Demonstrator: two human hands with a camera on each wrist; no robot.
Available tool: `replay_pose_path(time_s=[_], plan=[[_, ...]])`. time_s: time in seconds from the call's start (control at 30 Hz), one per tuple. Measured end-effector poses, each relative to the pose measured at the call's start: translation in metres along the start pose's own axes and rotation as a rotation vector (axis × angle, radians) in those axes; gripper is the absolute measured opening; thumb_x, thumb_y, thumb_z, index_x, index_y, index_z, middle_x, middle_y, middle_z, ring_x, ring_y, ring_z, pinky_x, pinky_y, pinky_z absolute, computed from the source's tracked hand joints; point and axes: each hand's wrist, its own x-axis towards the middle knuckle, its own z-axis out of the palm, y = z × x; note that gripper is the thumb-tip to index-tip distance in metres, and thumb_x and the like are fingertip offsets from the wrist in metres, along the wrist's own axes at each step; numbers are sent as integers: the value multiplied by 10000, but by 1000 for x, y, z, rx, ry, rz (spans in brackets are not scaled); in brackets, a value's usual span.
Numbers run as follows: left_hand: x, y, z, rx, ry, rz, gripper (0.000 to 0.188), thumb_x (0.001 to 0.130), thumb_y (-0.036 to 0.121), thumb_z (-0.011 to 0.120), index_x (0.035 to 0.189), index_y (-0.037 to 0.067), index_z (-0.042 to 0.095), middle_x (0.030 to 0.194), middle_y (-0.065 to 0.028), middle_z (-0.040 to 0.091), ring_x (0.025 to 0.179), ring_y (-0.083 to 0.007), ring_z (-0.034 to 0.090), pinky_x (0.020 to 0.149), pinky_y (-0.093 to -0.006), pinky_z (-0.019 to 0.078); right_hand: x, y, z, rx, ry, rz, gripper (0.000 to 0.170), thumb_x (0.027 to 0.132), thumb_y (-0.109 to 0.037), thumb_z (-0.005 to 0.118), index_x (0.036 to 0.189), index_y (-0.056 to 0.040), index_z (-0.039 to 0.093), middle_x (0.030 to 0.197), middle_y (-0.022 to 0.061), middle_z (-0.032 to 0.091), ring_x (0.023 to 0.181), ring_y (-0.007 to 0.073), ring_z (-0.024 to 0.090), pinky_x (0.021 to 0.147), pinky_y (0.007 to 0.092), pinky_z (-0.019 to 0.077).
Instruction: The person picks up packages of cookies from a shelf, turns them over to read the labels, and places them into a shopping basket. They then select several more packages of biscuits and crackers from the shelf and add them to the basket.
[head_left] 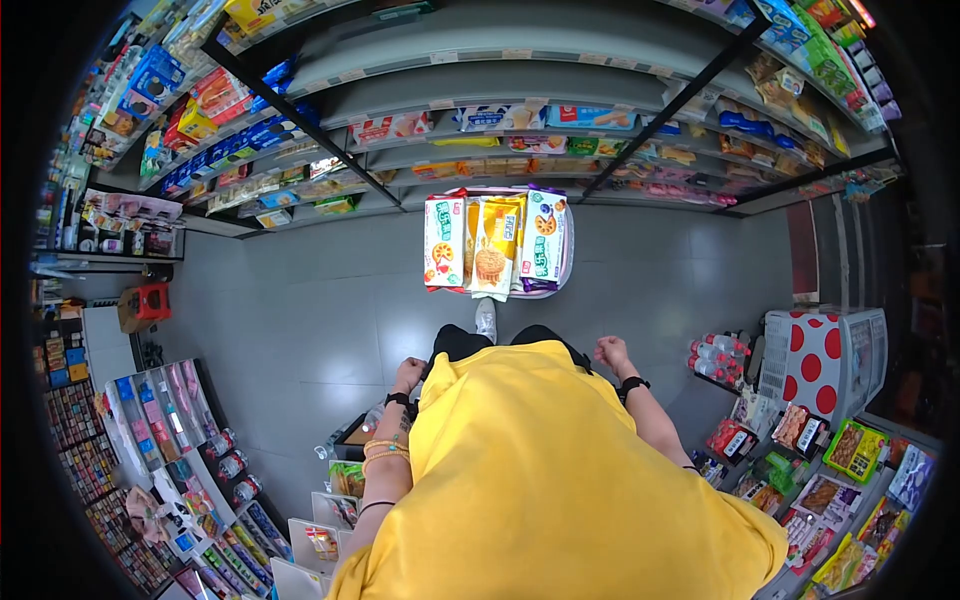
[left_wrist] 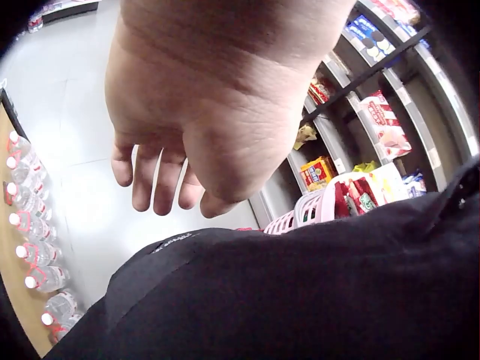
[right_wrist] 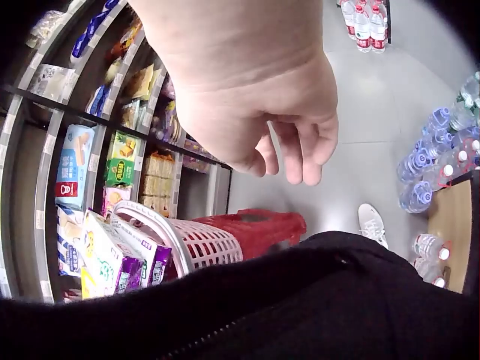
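My left hand (head_left: pixel 408 375) hangs beside my left thigh, its fingers (left_wrist: pixel 166 180) loosely bent and holding nothing. On the other side my right hand (head_left: pixel 612 352) hangs out from my body, also holding nothing, its fingers (right_wrist: pixel 304 154) slightly curled. Ahead of my feet is a pink-and-white plastic basket (head_left: pixel 569 245), nearest to both hands but apart from them. Packs of biscuits fill it: a red-and-white pack (head_left: pixel 444 240) on the left, a yellow pack (head_left: pixel 510 222) in the middle, a purple-and-white pack (head_left: pixel 545 235) on the right. The right wrist view shows the basket's slotted wall (right_wrist: pixel 214 244).
Beyond the basket stand shelves (head_left: pixel 480 95) with snack packs on their lower levels. A red plastic object (right_wrist: pixel 270 229) is by the basket. Water bottles (head_left: pixel 718 357) and a white cabinet with red dots (head_left: pixel 825 360) are at the right, a display rack (head_left: pixel 165 420) at the left.
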Motion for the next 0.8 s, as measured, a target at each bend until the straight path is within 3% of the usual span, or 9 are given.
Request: replay_pose_path(time_s=[0.37, 0.73, 0.8], plan=[[45, -13, -2, -7, -16, -18, 270, 826, 273, 687, 893, 12, 683, 850, -115, 720, 827, -212, 679, 789, -338, 524, -13, -11, 2, 0, 29, -13, 141, 940, -188, 567, 1030, -92, 616, 794, 46, 678, 585, 132, 643, 478, 253, 471], [40, 2, 3, 5, 1, -9, 293, 844, 304, 703, 922, 23, 682, 886, -123, 725, 864, -233, 686, 816, -348, 524, -18, -4, 6, -20, 8, -9, 141, 949, -184, 557, 1039, -88, 609, 798, 51, 680, 570, 125, 636, 459, 242, 467], [36, -2, 4, 10, 13, 6, 281, 843, 285, 699, 927, 19, 675, 847, -99, 711, 801, -207, 667, 756, -334, 521, -18, -2, 6, -10, -6, -12, 138, 949, -186, 561, 1038, -90, 609, 796, 50, 679, 571, 125, 637, 459, 241, 468]])
